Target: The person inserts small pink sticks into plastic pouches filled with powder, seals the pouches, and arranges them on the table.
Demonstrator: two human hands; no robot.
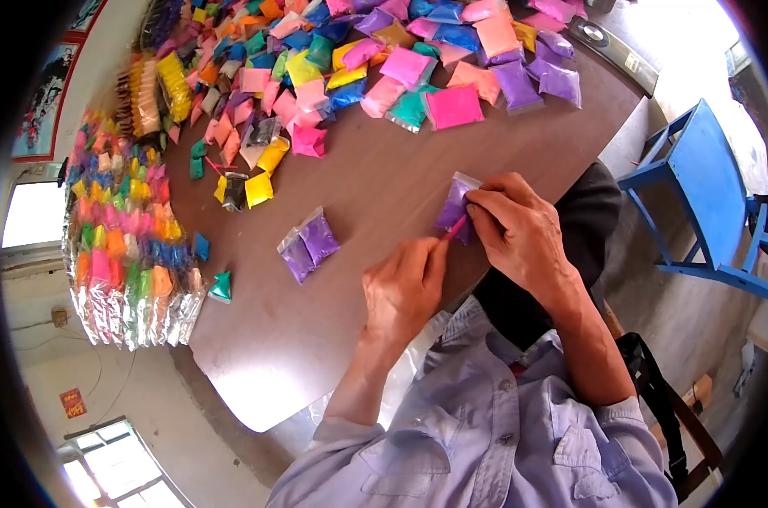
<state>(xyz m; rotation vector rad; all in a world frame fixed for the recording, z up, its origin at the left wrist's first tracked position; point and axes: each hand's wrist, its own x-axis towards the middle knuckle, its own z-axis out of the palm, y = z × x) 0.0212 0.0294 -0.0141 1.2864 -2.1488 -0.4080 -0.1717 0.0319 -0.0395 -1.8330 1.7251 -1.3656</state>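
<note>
Left hand pinched pink stick; right hand, at its two o'clock, held purple bag; light pressure best.

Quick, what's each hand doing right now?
Left hand: closed, fingers around a thin pink stick.
Right hand: fingers pinched on a purple packet.

Brown tabletop opens left of the purple packets; heaped packets block its far side.
</note>
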